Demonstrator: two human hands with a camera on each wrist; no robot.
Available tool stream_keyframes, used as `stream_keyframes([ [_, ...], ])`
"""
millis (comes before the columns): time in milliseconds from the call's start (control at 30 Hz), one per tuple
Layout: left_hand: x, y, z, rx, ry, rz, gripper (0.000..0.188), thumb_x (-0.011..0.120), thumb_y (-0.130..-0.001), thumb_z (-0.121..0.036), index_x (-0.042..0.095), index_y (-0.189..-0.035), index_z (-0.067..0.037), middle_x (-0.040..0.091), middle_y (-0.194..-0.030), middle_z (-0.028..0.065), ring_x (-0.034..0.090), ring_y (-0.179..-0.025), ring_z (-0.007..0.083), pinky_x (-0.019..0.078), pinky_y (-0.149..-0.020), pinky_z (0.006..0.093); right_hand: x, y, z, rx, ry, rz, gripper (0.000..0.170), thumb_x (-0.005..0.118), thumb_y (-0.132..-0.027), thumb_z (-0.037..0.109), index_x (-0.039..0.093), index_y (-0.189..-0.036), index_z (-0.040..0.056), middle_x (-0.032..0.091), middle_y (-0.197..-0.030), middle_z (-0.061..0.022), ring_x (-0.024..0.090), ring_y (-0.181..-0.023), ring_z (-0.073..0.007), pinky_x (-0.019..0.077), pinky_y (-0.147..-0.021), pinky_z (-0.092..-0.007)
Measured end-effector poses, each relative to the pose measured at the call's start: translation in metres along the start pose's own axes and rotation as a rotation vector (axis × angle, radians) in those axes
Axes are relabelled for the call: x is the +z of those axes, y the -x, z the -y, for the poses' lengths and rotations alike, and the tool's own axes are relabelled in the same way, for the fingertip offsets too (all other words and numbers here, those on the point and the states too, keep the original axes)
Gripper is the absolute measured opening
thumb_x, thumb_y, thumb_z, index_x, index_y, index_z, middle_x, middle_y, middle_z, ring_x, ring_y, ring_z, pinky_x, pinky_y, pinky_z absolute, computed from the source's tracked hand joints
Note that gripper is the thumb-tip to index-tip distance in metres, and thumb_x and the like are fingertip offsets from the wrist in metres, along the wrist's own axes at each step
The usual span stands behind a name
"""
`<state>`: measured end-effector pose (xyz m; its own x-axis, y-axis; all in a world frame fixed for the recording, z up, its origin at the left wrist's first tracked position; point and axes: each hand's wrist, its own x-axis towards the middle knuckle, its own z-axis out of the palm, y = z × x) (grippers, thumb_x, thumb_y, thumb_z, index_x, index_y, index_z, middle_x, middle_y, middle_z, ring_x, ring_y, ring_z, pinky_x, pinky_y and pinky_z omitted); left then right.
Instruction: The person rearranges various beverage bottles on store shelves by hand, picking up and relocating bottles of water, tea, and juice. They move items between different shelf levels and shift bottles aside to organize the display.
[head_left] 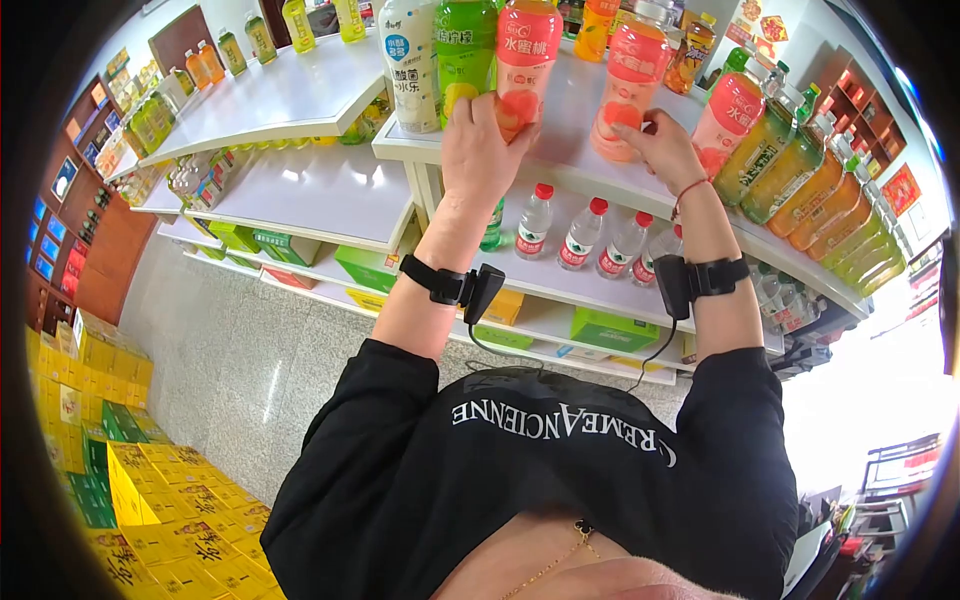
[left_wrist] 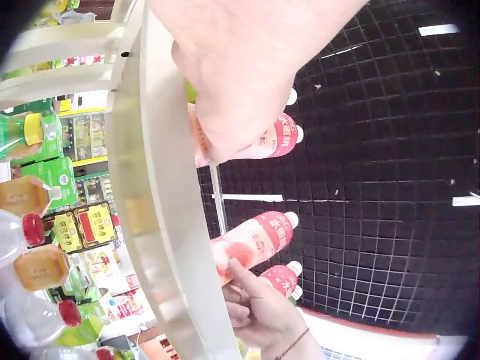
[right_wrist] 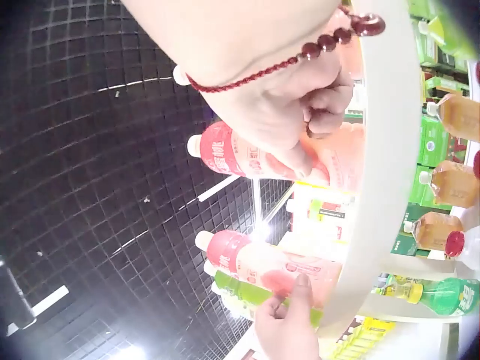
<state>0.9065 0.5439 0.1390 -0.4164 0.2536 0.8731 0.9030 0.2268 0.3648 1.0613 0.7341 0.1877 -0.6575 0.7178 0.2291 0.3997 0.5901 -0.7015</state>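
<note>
Two pink peach-drink bottles stand upright on the top shelf in the head view. My left hand [head_left: 480,150] grips the left pink bottle [head_left: 529,45] low down, thumb on its front and fingers at its left side, before a green bottle [head_left: 466,45]. My right hand [head_left: 665,145] holds the lower part of the other pink bottle [head_left: 636,60], its thumb on the peach picture and its fingers curled at the right side. In the left wrist view the right thumb touches this bottle [left_wrist: 259,236]. The right wrist view shows the left thumb against its bottle [right_wrist: 244,259].
A white bottle [head_left: 409,70] stands left of the green one. Another pink bottle [head_left: 728,115] and packs of tea-coloured bottles [head_left: 800,180] line the shelf's right part. Red-capped water bottles [head_left: 580,235] stand on the shelf below. Yellow cartons [head_left: 180,490] are stacked on the floor at left.
</note>
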Motion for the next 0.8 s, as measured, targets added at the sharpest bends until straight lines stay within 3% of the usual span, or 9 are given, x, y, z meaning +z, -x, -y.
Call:
stream_keyframes([
  [67,-0.002,0.0,0.002,0.019,0.017,0.023,0.047,0.078,-0.071,-0.03,0.051,-0.098,-0.002,0.053,-0.09,0.0161,0.055,-0.082,0.0351,0.0467,-0.069,0.0427,0.004,-0.008,0.001,0.026,0.02,0.009,0.059,0.073,-0.078,0.04,0.058,-0.116,-0.0027,0.067,-0.091,-0.0107,0.063,-0.077,-0.0153,0.0519,-0.06,-0.0296],
  [133,-0.001,0.0,0.003,0.017,0.029,0.026,0.047,0.078,-0.071,-0.03,0.051,-0.099,-0.002,0.053,-0.09,0.0162,0.055,-0.082,0.0351,0.0467,-0.069,0.0426,0.01,-0.013,-0.003,-0.166,-0.149,-0.012,0.062,0.074,-0.076,0.041,0.057,-0.114,-0.0043,0.066,-0.099,-0.0112,0.064,-0.078,-0.0152,0.0519,-0.056,-0.0292],
  [267,0.001,0.002,0.01,0.051,0.053,0.02,0.047,0.078,-0.072,-0.028,0.051,-0.1,-0.001,0.053,-0.09,0.0166,0.055,-0.082,0.0352,0.0465,-0.069,0.0426,0.012,-0.028,0.008,-0.145,-0.078,-0.01,0.063,0.075,-0.074,0.04,0.057,-0.114,-0.0049,0.064,-0.108,-0.0132,0.065,-0.08,-0.0168,0.0522,-0.057,-0.0297],
  [333,0.002,0.001,0.008,0.064,0.049,0.001,0.047,0.078,-0.072,-0.028,0.051,-0.101,-0.001,0.052,-0.09,0.0167,0.055,-0.082,0.0351,0.0465,-0.068,0.0426,0.017,-0.041,0.013,-0.371,0.253,-0.07,0.065,0.076,-0.073,0.039,0.056,-0.115,-0.0054,0.063,-0.112,-0.0151,0.066,-0.082,-0.0187,0.0527,-0.057,-0.0309],
  [433,0.0,0.001,0.01,0.09,0.048,0.002,0.048,0.077,-0.072,-0.027,0.051,-0.103,0.0,0.052,-0.09,0.0166,0.055,-0.081,0.0351,0.0464,-0.068,0.0426,0.015,-0.026,0.032,-0.191,0.078,0.038,0.065,0.075,-0.073,0.038,0.055,-0.116,-0.0055,0.063,-0.112,-0.0151,0.067,-0.077,-0.0201,0.0539,-0.059,-0.0323],
  [567,-0.001,0.001,0.01,0.096,0.049,0.006,0.05,0.077,-0.073,-0.026,0.05,-0.105,0.0,0.051,-0.09,0.0163,0.055,-0.081,0.0351,0.0464,-0.069,0.0424,0.015,-0.024,0.009,-0.172,0.024,-0.014,0.064,0.075,-0.075,0.036,0.053,-0.12,-0.0041,0.063,-0.112,-0.0148,0.067,-0.069,-0.0193,0.0549,-0.058,-0.0313],
  [633,0.001,0.002,0.011,0.104,0.046,0.002,0.05,0.077,-0.073,-0.026,0.051,-0.106,0.0,0.051,-0.09,0.0165,0.055,-0.081,0.0352,0.0463,-0.07,0.0423,0.017,-0.017,-0.002,-0.177,-0.241,-0.062,0.059,0.072,-0.081,0.03,0.049,-0.126,-0.0019,0.062,-0.112,-0.014,0.066,-0.063,-0.0168,0.055,-0.058,-0.0291],
  [767,0.004,0.002,0.013,0.109,0.023,-0.002,0.05,0.076,-0.073,-0.026,0.051,-0.107,0.0,0.051,-0.091,0.0168,0.055,-0.082,0.0354,0.0461,-0.071,0.0425,0.022,-0.011,-0.014,-0.167,-0.384,-0.057,0.053,0.068,-0.086,0.024,0.047,-0.128,-0.0003,0.064,-0.107,-0.0119,0.065,-0.065,-0.015,0.0549,-0.059,-0.0278],
  [800,0.004,0.002,0.013,0.117,0.024,-0.004,0.05,0.076,-0.073,-0.026,0.051,-0.107,0.0,0.051,-0.091,0.0168,0.055,-0.082,0.0354,0.0461,-0.071,0.0425,0.024,-0.013,-0.017,-0.164,-0.388,0.018,0.052,0.067,-0.087,0.023,0.047,-0.128,-0.0001,0.065,-0.102,-0.0111,0.065,-0.065,-0.0146,0.0552,-0.059,-0.028],
])
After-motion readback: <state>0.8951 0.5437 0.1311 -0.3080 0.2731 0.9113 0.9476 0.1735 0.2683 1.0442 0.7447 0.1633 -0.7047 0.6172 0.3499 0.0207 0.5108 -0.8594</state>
